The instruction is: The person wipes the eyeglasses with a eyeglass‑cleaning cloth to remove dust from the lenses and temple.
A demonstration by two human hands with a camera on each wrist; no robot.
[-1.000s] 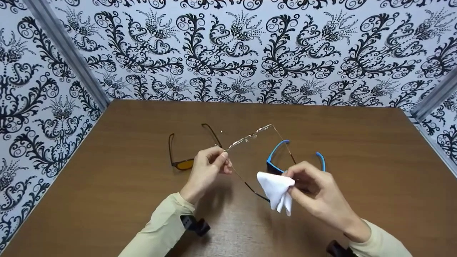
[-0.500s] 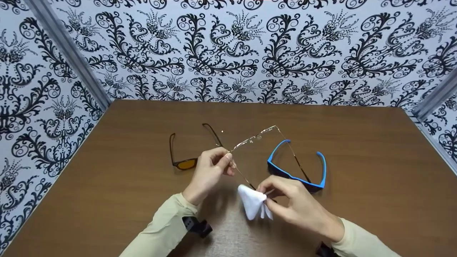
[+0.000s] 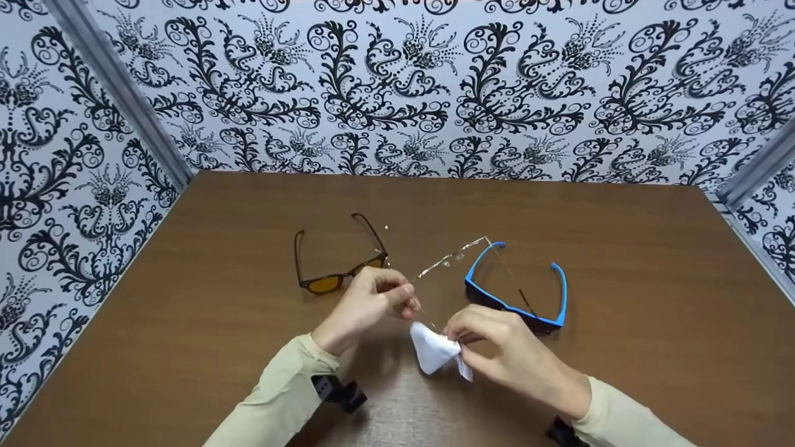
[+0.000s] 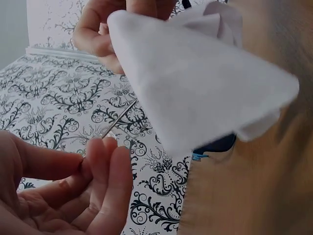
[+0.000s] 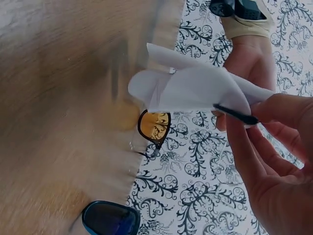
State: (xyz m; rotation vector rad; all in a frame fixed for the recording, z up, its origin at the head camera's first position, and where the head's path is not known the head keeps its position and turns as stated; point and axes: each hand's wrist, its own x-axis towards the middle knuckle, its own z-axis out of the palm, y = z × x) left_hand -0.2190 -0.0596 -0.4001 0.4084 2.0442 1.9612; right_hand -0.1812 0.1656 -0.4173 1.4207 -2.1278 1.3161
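My left hand [image 3: 376, 299] pinches a pair of thin wire-framed eyeglasses [image 3: 452, 256] near one hinge, holding them up over the table. Their far temple hangs in front of the blue sunglasses in the head view. A folded white cloth [image 3: 430, 349] is pinched between the thumb and fingers of my right hand [image 3: 506, 344], around the near temple. In the right wrist view that temple's dark tip [image 5: 237, 114] pokes out of the cloth [image 5: 190, 90] by the thumb. The left wrist view shows the cloth [image 4: 195, 83] covering part of the thin temple [image 4: 119, 118].
Dark-framed glasses with amber lenses [image 3: 324, 285] stand on the brown table [image 3: 248, 372] behind my left hand. Blue-framed sunglasses [image 3: 564, 292] lie beyond my right hand, arms pointing away. Black-and-white patterned walls [image 3: 385, 93] close off the back and sides.
My right hand has moved left and nearer with the cloth, onto the temple. My left hand has shifted slightly right, and the eyeglasses' front has dropped lower.
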